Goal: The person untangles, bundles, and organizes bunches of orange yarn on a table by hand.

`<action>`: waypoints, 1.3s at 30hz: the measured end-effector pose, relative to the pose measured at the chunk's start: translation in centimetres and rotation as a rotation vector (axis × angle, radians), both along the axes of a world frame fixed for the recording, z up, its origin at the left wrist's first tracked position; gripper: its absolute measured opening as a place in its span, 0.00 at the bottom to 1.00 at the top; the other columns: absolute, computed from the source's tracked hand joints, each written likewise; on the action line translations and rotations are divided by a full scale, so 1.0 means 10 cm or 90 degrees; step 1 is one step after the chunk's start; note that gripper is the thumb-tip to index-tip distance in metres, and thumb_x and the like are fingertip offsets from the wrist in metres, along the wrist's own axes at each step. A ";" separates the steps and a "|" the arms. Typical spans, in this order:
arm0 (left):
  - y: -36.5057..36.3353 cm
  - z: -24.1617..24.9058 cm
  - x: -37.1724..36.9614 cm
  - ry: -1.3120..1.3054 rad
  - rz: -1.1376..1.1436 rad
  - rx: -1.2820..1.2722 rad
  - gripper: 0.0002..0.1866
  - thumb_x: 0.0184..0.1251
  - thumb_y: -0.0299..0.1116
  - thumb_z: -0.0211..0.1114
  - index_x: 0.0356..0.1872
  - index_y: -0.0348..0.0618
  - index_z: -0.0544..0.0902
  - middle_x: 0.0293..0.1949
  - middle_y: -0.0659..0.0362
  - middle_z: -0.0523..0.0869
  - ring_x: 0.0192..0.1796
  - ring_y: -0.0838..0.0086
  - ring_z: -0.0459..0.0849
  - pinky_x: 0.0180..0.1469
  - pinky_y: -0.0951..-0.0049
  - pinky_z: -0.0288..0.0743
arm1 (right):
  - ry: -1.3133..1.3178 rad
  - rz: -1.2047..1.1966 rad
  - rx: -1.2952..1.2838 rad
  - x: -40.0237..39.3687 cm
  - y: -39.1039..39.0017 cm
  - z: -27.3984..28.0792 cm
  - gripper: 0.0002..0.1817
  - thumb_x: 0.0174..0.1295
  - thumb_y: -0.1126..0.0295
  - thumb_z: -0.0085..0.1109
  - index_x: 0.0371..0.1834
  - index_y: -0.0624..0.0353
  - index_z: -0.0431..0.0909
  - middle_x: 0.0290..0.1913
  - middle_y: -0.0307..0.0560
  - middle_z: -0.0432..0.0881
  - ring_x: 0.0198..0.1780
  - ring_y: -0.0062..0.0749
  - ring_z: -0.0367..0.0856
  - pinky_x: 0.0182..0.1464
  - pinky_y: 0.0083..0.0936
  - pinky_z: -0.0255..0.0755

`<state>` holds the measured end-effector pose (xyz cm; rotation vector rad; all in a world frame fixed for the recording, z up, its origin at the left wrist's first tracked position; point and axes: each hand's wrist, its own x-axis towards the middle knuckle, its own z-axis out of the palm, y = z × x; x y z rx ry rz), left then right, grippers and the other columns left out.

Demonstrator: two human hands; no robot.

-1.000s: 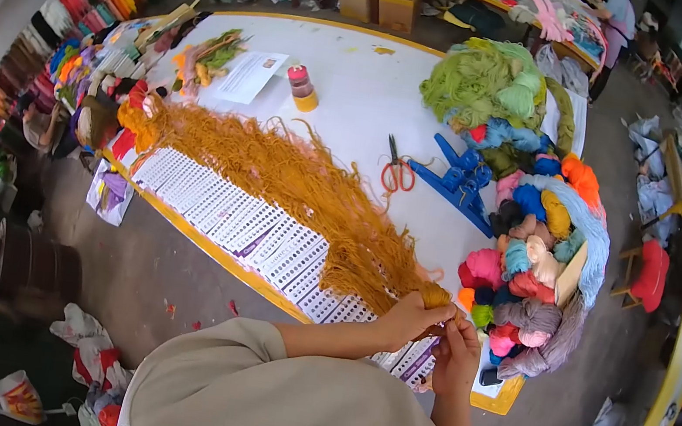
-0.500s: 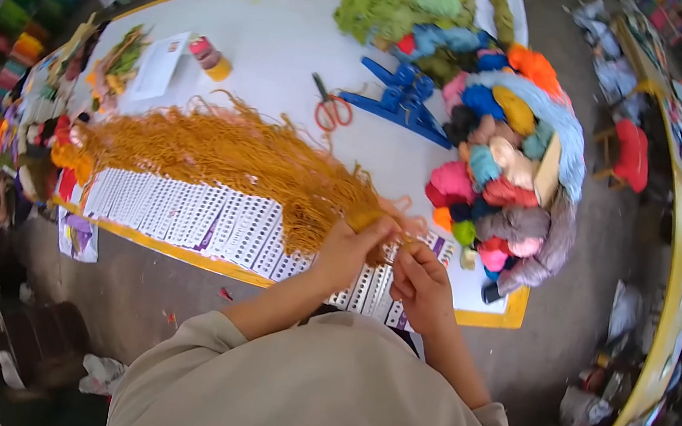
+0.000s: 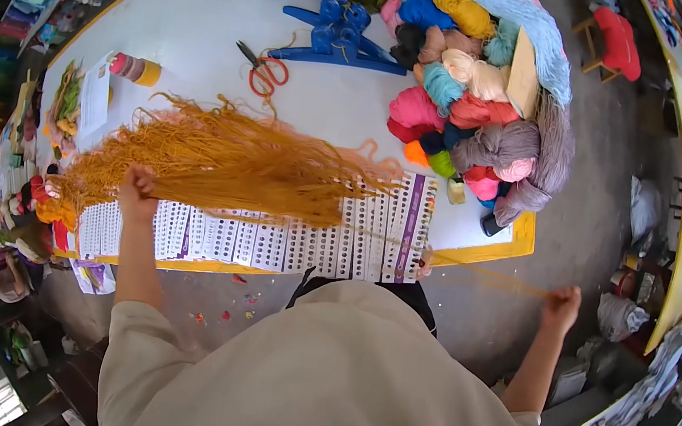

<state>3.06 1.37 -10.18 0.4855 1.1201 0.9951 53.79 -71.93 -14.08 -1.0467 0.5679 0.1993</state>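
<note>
A mass of mustard-yellow yarn is spread across the left half of the table. My left hand is closed on the yarn at the near left edge of the mass. Far out to the right, past the table corner, my right hand is closed on the end of a thin yarn strand. That strand stretches back over the table edge towards the mass. Beneath the yarn lie white cards with rows of dark holes.
Red-handled scissors lie behind the yarn, beside a blue winder-like stand. Many-coloured yarn skeins are heaped on the right. A striped thread cone and a paper sheet are at the left.
My hands were close together at the yarn's right end. The left has moved far left and the right far right, drawing a strand out. The camera view has shifted too.
</note>
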 end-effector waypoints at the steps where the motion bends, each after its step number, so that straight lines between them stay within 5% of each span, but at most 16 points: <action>1: 0.06 0.04 -0.03 0.011 0.054 -0.008 0.10 0.75 0.35 0.50 0.34 0.46 0.76 0.26 0.67 0.77 0.22 0.86 0.64 0.18 0.86 0.56 | 0.032 -0.064 -0.145 0.13 -0.44 -0.08 0.09 0.66 0.71 0.47 0.26 0.51 0.69 0.22 0.34 0.67 0.21 0.22 0.66 0.26 0.19 0.65; 3: -0.08 0.23 0.26 0.051 0.104 0.019 0.10 0.73 0.35 0.52 0.30 0.47 0.76 0.23 0.69 0.74 0.20 0.88 0.62 0.18 0.86 0.55 | 0.111 -0.177 -0.458 0.20 -0.54 -0.07 0.06 0.67 0.67 0.46 0.40 0.52 0.73 0.27 0.36 0.72 0.24 0.23 0.69 0.26 0.21 0.67; 5: -0.33 0.06 0.60 0.086 -0.107 0.066 0.08 0.69 0.33 0.55 0.28 0.49 0.77 0.18 0.71 0.69 0.17 0.88 0.60 0.15 0.86 0.53 | -0.079 -0.047 -0.323 0.33 -1.01 -1.05 0.11 0.69 0.62 0.46 0.48 0.51 0.73 0.29 0.37 0.73 0.25 0.23 0.69 0.24 0.22 0.65; 6: -0.59 0.00 0.90 -0.034 -0.286 -0.023 0.06 0.65 0.33 0.59 0.27 0.50 0.77 0.15 0.73 0.64 0.13 0.89 0.56 0.12 0.85 0.48 | -0.266 0.151 -0.501 0.22 -0.80 -1.47 0.12 0.70 0.58 0.46 0.47 0.49 0.75 0.32 0.37 0.74 0.28 0.25 0.73 0.25 0.25 0.67; 7: -0.91 -0.22 1.24 0.060 -0.221 -0.101 0.04 0.63 0.33 0.62 0.28 0.51 0.78 0.13 0.74 0.63 0.12 0.91 0.54 0.10 0.85 0.44 | 0.080 0.172 -0.387 -0.09 0.37 -0.82 0.12 0.70 0.58 0.46 0.47 0.47 0.76 0.36 0.37 0.76 0.35 0.27 0.76 0.34 0.25 0.71; 8: -1.13 -0.46 1.47 0.007 -0.351 -0.219 0.03 0.62 0.35 0.64 0.31 0.52 0.80 0.13 0.75 0.61 0.13 0.91 0.55 0.12 0.87 0.46 | 0.109 0.302 -0.308 -0.24 0.82 -0.98 0.10 0.69 0.63 0.46 0.46 0.51 0.77 0.37 0.35 0.76 0.38 0.26 0.76 0.39 0.21 0.71; 9: -1.57 -0.34 1.88 0.112 -0.385 -0.302 0.04 0.63 0.35 0.66 0.35 0.50 0.82 0.17 0.73 0.70 0.14 0.91 0.57 0.14 0.88 0.49 | -0.098 0.529 -0.540 -0.45 1.24 -1.23 0.07 0.67 0.70 0.50 0.44 0.55 0.76 0.34 0.33 0.77 0.34 0.24 0.75 0.37 0.20 0.69; 10: -1.74 -0.69 1.99 0.003 -0.517 -0.414 0.12 0.68 0.41 0.63 0.42 0.43 0.81 0.19 0.70 0.68 0.15 0.89 0.56 0.15 0.89 0.53 | -0.365 0.651 -0.529 -0.63 1.76 -1.08 0.05 0.65 0.74 0.54 0.42 0.60 0.75 0.31 0.36 0.77 0.33 0.23 0.74 0.35 0.24 0.70; 12: -2.24 -0.89 2.35 0.090 -0.583 -0.393 0.11 0.65 0.37 0.65 0.42 0.43 0.82 0.28 0.65 0.80 0.17 0.86 0.63 0.15 0.87 0.53 | -0.331 0.792 -0.502 -0.85 2.47 -1.01 0.06 0.65 0.68 0.56 0.41 0.58 0.76 0.31 0.55 0.80 0.34 0.47 0.82 0.36 0.34 0.73; 13: -2.42 -0.95 2.48 0.143 -0.586 -0.383 0.08 0.63 0.35 0.66 0.40 0.44 0.83 0.35 0.62 0.86 0.19 0.85 0.68 0.16 0.86 0.53 | -0.363 0.822 -0.501 -0.93 2.73 -0.96 0.06 0.65 0.67 0.56 0.41 0.56 0.75 0.31 0.56 0.80 0.35 0.52 0.81 0.35 0.38 0.73; 16: -2.75 -1.34 2.63 0.311 -0.618 -0.209 0.08 0.60 0.31 0.64 0.39 0.39 0.83 0.28 0.59 0.85 0.23 0.78 0.80 0.19 0.79 0.66 | -0.399 0.945 -0.516 -1.04 3.17 -1.07 0.08 0.67 0.61 0.54 0.43 0.50 0.74 0.30 0.54 0.82 0.34 0.54 0.81 0.34 0.44 0.73; 34: -2.82 -1.54 2.81 0.368 -0.681 0.098 0.07 0.62 0.28 0.63 0.27 0.35 0.82 0.20 0.63 0.80 0.18 0.80 0.75 0.22 0.77 0.66 | -0.388 1.003 -0.472 -1.03 3.40 -1.19 0.07 0.68 0.62 0.52 0.44 0.49 0.72 0.29 0.50 0.81 0.33 0.49 0.82 0.34 0.41 0.73; 36: -2.73 -1.46 2.78 0.515 -0.755 0.226 0.08 0.61 0.31 0.63 0.30 0.34 0.81 0.19 0.57 0.81 0.17 0.76 0.78 0.22 0.74 0.71 | -0.427 1.042 -0.513 -1.04 3.41 -1.21 0.07 0.68 0.61 0.52 0.43 0.49 0.73 0.29 0.50 0.82 0.33 0.49 0.82 0.34 0.41 0.73; 39: -2.67 -1.32 2.74 0.566 -0.695 0.112 0.11 0.61 0.33 0.63 0.30 0.33 0.81 0.20 0.54 0.83 0.17 0.71 0.80 0.24 0.70 0.73 | -0.457 1.036 -0.556 -1.09 3.41 -1.25 0.08 0.68 0.58 0.50 0.42 0.47 0.73 0.29 0.48 0.83 0.33 0.48 0.83 0.34 0.45 0.73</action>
